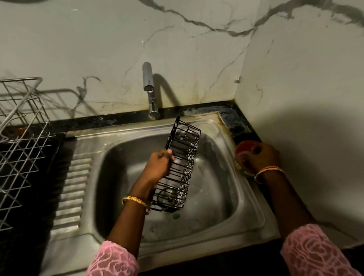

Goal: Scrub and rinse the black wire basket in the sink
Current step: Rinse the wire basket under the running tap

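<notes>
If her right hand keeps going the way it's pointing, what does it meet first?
The right hand points up and left into the red soap dish on the counter beside the sink; it already seems to be at the dish, so that comes first. What the fingers hold, if anything, is unclear.

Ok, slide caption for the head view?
Left hand holds soapy black wire basket over sink; right hand at red tub.

Basket (185,160) over sink (245,198), rack (8,144) left, tap (150,89) behind.
</notes>
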Available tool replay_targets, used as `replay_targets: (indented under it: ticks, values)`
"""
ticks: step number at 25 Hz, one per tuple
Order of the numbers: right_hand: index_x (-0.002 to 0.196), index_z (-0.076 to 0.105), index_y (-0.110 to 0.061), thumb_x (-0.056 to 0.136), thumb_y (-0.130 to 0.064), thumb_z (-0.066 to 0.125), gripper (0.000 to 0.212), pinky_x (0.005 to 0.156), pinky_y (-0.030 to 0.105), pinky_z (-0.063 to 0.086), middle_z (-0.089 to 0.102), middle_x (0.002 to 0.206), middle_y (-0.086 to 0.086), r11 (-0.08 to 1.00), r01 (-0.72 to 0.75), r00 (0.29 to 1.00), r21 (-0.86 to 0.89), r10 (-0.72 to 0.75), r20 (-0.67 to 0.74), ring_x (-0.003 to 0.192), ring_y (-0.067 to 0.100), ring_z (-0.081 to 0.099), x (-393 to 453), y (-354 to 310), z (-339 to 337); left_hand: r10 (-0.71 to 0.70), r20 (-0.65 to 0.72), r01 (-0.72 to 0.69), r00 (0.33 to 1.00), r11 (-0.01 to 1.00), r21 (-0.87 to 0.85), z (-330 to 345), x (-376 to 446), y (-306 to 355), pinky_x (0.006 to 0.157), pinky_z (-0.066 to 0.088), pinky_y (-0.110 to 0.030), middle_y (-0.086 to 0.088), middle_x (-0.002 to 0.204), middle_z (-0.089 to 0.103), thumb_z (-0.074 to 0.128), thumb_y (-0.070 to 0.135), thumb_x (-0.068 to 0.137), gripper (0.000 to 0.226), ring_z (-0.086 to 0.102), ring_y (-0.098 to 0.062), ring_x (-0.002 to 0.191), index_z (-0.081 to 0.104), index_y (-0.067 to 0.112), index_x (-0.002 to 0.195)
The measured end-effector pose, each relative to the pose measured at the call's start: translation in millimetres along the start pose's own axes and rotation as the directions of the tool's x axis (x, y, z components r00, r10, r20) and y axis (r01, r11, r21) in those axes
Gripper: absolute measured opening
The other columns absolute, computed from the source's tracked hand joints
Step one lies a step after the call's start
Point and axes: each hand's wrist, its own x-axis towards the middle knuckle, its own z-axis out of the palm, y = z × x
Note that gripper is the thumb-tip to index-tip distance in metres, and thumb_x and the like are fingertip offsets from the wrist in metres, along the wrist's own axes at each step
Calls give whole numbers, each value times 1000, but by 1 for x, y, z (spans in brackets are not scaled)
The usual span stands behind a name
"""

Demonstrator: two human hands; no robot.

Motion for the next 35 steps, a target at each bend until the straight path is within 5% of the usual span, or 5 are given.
replay_targets:
  ticks: [5, 9, 16, 23, 35]
  values:
    - [70, 66, -12, 79, -43, 67, 33, 55, 21, 40, 61, 68, 8, 939, 35, 969, 343, -116, 217, 60, 14, 51, -52, -74, 17, 204, -116, -147, 972, 915, 377, 3, -3, -13, 55, 31, -27, 3, 57, 43, 40, 28, 101, 34, 39, -14, 52, 49, 16, 70]
    - [135, 34, -5, 59, -51, 80, 100, 90, 32, 47, 52, 126, 9, 877, -329, 820, 350, 81, 567, 111, 24, 55, -77, -103, 71, 417, -104, -291, 903, 771, 566, 23, -20, -23, 55, 34, -27, 0, 67, 56, 41, 22, 100, 22, 53, -18, 58, 59, 14, 90]
    - [125, 38, -7, 55, -21, 64, 76, 71, 32, 48, 58, 97, 12, 704, -452, 859, 548, 180, 479, 79, 22, 55, -67, -98, 95, 335, 143, -351, 931, 719, 600, 2, -13, -12, 67, 50, -32, -4, 78, 66, 36, 44, 99, 38, 62, -18, 70, 63, 19, 93]
    - [123, 43, -25, 44, -27, 55, 80, 81, 44, 49, 55, 115, 3, 764, -432, 832, 478, 134, 538, 92, 29, 58, -39, -70, 115, 392, -389, -124, 833, 819, 560, -49, 80, 35, 59, 37, -23, -10, 85, 65, 47, 27, 98, 25, 55, -17, 71, 63, 8, 91]
    - [115, 56, -23, 92, -18, 42, 27, 62, 28, 44, 56, 88, 9, 725, -446, 829, 524, 114, 548, 70, 22, 59, -10, -73, 136, 102, -425, 70, 900, 926, 371, -48, 193, 60, 76, 47, -34, -22, 115, 63, 66, 44, 85, 57, 60, -35, 105, 59, -5, 112]
